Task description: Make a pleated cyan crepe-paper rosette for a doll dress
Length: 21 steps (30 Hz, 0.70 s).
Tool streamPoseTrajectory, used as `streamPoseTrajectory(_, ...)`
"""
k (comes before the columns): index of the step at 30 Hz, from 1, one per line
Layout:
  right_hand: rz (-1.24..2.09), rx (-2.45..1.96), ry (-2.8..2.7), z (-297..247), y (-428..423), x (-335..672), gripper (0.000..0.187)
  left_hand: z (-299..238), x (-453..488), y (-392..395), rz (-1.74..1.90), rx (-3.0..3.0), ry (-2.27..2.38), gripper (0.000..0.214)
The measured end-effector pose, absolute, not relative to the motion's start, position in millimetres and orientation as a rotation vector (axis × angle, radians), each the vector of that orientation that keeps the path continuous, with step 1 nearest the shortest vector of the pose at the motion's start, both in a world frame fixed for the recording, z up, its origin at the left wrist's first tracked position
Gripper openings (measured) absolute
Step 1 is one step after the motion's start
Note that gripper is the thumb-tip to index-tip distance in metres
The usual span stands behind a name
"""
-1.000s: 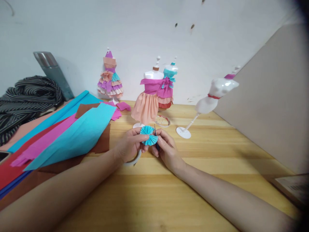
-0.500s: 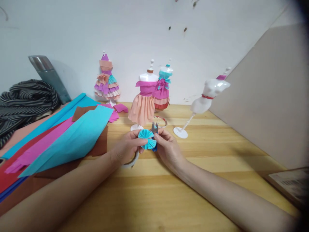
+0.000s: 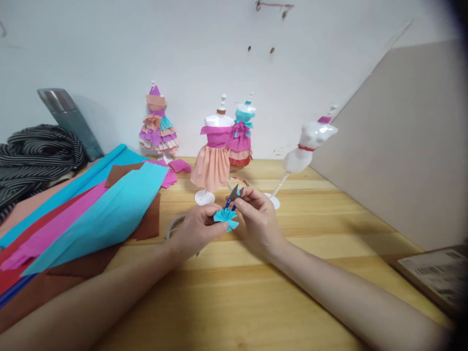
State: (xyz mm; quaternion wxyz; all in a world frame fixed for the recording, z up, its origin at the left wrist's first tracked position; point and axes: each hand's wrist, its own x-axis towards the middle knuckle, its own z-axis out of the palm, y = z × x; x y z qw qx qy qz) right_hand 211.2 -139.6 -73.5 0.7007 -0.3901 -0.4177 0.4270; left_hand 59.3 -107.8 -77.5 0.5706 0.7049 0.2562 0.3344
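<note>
My left hand [image 3: 195, 229] pinches a small pleated turquoise paper fan [image 3: 225, 218] over the wooden table [image 3: 234, 292]. A tape roll [image 3: 173, 224] shows just behind that hand, seemingly round its fingers. My right hand [image 3: 256, 214] is closed on small blue snips [image 3: 234, 194], whose blades point up right above the fan. Both hands meet at the fan in the middle of the table.
Sheets of turquoise, magenta, brown and red crepe paper [image 3: 109, 209] lie at left. Three dressed mini mannequins [image 3: 214, 156] and a bare white one [image 3: 305, 146] stand behind the hands. A striped cloth [image 3: 36, 156] lies far left, a cardboard sheet [image 3: 402, 146] leans at right.
The snips have risen into view above the fan and tilted. The fan has turned flatter and lower in my left hand. The camera has dipped slightly.
</note>
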Motion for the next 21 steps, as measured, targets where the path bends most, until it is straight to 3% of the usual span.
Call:
streamPoseTrajectory(8, 0.719, -1.01, -1.054, -63.0, -136.6, 221.8, 0.021, -79.8, 60.9, -115.4, 0.983, 2.084, 0.707, 0.012)
streamPoseTrajectory(21, 0.499, -1.01, -1.115, -52.9, -131.9, 239.9, 0.021, -80.0, 61.3, -112.6, 0.964, 1.937, 0.796, 0.011)
